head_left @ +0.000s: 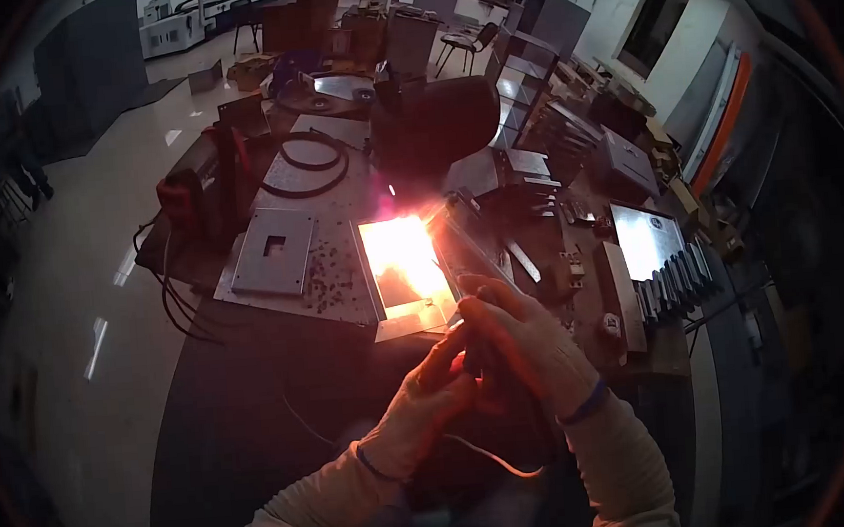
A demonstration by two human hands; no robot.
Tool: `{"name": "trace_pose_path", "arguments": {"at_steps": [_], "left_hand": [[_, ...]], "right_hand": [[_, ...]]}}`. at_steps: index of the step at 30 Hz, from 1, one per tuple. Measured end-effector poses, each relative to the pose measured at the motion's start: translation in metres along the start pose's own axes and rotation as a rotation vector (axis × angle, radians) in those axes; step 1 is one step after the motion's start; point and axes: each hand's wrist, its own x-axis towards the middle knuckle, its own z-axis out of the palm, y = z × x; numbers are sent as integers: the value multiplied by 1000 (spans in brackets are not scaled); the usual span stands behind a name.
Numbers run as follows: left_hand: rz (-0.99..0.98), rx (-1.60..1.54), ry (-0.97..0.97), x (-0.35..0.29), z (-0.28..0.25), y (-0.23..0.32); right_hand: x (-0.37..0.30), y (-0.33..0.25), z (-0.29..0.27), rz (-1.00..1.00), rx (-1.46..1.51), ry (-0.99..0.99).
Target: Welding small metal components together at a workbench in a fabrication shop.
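An intense white-orange glare fills much of a rectangular metal piece (399, 326) on the bench, hiding its inner detail. My right hand (523, 330), in a pale glove, closes round the dark handle of what looks like a welding torch (484, 357), just to the near right of the piece. Lower and to the left, my left hand (426, 395), gloved too, has its fingers bent against the same handle. A long narrow bar (480, 248) slants from above my right hand toward the glare; whether it belongs to the torch I cannot tell.
A large dark welding mask (436, 120) stands beyond the glare. Left lie a plate with a square hole (264, 267), a coiled black hose (304, 186) and a red-and-black machine (181, 204). Right are stacked metal parts (676, 280). A person (17, 145) is at the far left.
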Motion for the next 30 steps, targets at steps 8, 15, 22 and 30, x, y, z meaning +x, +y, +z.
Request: {"name": "trace_pose_path", "arguments": {"at_steps": [8,15,22,30], "left_hand": [[-12,178,56,-2,-7,-8],[16,111,-9,-1,-3,-11],[26,109,-42,0,-3,-9],[59,186,67,-4,2,-12]], "right_hand": [[-10,-6,3,-16,-67,53],[-8,9,-7,-71,-129,56],[-11,3,-8,-25,-84,40],[-1,8,-15,-36,-58,-37]]}}
